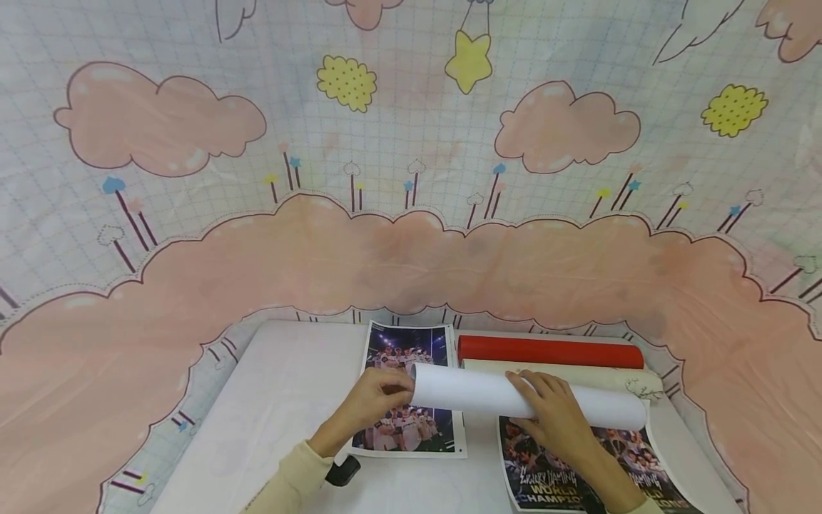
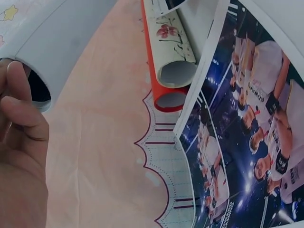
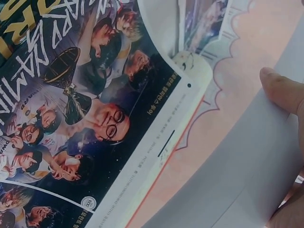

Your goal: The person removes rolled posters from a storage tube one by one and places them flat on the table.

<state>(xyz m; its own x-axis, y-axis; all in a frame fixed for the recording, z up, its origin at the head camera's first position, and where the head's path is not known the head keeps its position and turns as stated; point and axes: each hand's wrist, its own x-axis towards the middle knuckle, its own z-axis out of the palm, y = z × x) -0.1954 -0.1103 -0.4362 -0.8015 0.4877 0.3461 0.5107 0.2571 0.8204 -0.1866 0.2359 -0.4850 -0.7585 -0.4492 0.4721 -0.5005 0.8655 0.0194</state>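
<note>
A rolled sheet of white paper (image 1: pixel 610 407) is held off the table, lying crosswise in the head view. At its left end my left hand (image 1: pixel 379 396) pinches the rim of the tube; the left wrist view shows those fingers (image 2: pixel 19 80) at the dark opening. Farther right, my right hand (image 1: pixel 555 414) grips the tube from above, thumb on the near side and fingers across the top. Beneath the left end lies a flat photo print (image 1: pixel 417 435) of a group on a stage, partly covered by the tube and hand.
Behind the white tube lie a red roll (image 1: pixel 552 351) and a cream roll with painted branches (image 1: pixel 642 385). A dark poster (image 1: pixel 539 471) with lettering and people lies at the front right, its right side curling. A patterned cloth (image 1: pixel 385 257) hangs behind the white table (image 1: pixel 257 400).
</note>
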